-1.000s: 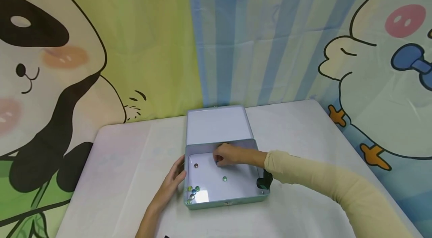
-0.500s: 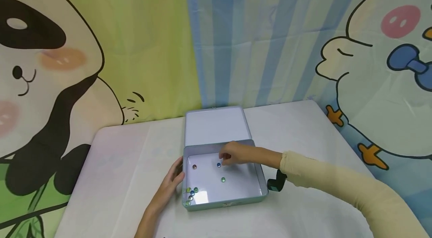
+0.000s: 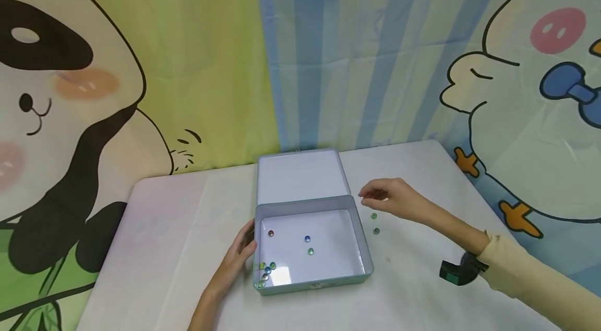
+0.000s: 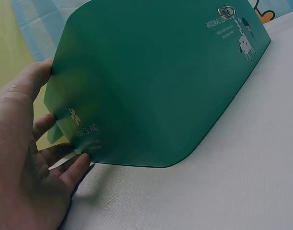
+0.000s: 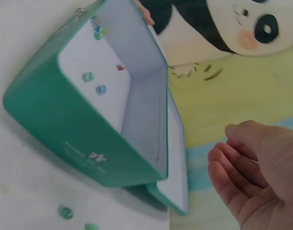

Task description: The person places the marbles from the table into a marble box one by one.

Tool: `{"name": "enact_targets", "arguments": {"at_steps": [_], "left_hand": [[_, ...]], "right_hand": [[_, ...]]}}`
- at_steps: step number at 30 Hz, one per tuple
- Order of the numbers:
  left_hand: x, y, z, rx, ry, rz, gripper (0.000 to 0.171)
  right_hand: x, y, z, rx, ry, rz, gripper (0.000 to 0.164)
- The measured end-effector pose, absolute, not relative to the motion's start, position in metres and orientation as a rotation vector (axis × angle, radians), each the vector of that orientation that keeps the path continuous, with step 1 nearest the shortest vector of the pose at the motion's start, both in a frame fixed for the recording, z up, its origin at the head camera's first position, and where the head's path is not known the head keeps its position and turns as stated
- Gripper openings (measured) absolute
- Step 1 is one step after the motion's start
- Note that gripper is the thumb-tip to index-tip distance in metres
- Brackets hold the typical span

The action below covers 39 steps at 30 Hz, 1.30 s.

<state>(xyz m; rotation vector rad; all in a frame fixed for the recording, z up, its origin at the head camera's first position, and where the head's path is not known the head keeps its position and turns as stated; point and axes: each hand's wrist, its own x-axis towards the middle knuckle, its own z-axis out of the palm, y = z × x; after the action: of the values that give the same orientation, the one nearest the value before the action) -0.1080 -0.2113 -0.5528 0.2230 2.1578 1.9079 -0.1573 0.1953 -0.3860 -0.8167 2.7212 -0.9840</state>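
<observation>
An opened tin box (image 3: 313, 285), green outside and pale inside, lies on the table with its lid (image 3: 302, 177) tipped back. A blue marble (image 3: 307, 238), a green marble (image 3: 311, 251) and a reddish marble (image 3: 271, 233) sit apart on its floor. Several others cluster in the near left corner. My left hand (image 3: 235, 255) rests against the box's left side, its thumb and fingertips touching the edges in the left wrist view. My right hand (image 3: 394, 198), fingers loosely bent and nothing visible between them, hovers right of the box, near two greenish marbles (image 3: 373, 215) on the table.
The table (image 3: 178, 247) wears a white cover. A cartoon-printed curtain (image 3: 324, 59) hangs behind it and along both sides. A dark wrist camera (image 3: 462, 270) is strapped to my right wrist.
My right hand has let go of the blue marble inside the box and moved out to the right, uncovering two marbles on the table. My left hand has stayed at the box's side.
</observation>
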Motion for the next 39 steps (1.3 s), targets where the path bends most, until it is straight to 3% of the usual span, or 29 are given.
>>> {"name": "enact_targets", "arguments": {"at_steps": [5,12,28,39], "left_hand": [[-0.109,-0.209,-0.551,0.227,2.167,1.902,0.055],[-0.108,-0.208,-0.551,0.201,2.173,1.904,0.056],[-0.108,-0.212,-0.553,0.219,2.212,1.881,0.056],[-0.108,-0.208,-0.553,0.202,2.195,1.892,0.056]], "right_hand": [[-0.139,0.229,-0.398,-0.602,2.76,-1.051,0.017],[-0.13,0.245,-0.411,-0.527,2.799,-1.074,0.017],[-0.144,0.242,-0.472,-0.859,2.702,-0.986,0.018],[-0.145,0.232,-0.5,-0.83,2.758,-0.774,0.011]]}}
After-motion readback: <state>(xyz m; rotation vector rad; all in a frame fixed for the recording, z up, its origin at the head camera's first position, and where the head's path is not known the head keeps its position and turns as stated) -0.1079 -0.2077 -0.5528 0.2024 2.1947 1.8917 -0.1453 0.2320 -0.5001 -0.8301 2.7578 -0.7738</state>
